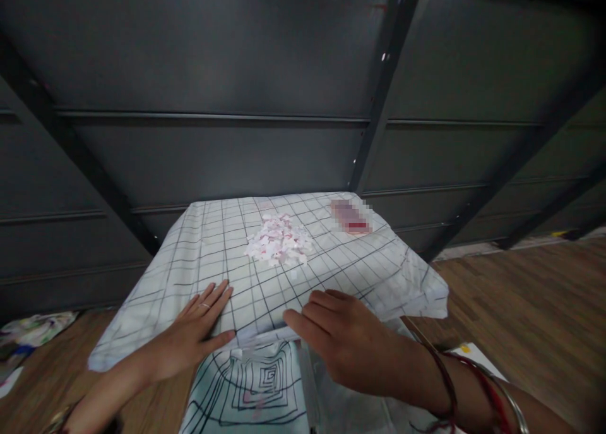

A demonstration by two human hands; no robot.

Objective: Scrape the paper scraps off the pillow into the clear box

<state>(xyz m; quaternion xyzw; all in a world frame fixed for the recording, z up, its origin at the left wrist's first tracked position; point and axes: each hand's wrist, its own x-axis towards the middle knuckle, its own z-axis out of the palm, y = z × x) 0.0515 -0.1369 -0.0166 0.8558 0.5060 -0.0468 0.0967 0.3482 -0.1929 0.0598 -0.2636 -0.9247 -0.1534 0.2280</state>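
Observation:
A white cloth with a dark grid pattern [203, 251] covers the table. My left hand [199, 330] lies flat near its front left edge, fingers stretched out and a ring on one of them. Over the front edge, right of the middle, is my right hand [336, 333], with its fingers curled in; whether anything is between them is hidden. Farther back, beyond both hands, a loose heap of small white and pinkish paper scraps [279, 239] rests on the cloth. A blurred-out reddish flat item [351, 217] lies at the back right of the table.
Below the table's front edge are a pale cloth with a dark square spiral [255, 386] and a clear plastic bin or bag [350, 402]. Dark metal panels [227, 156] rise behind. Wooden floor [521, 295] extends right; crumpled fabric [38, 330] lies at left.

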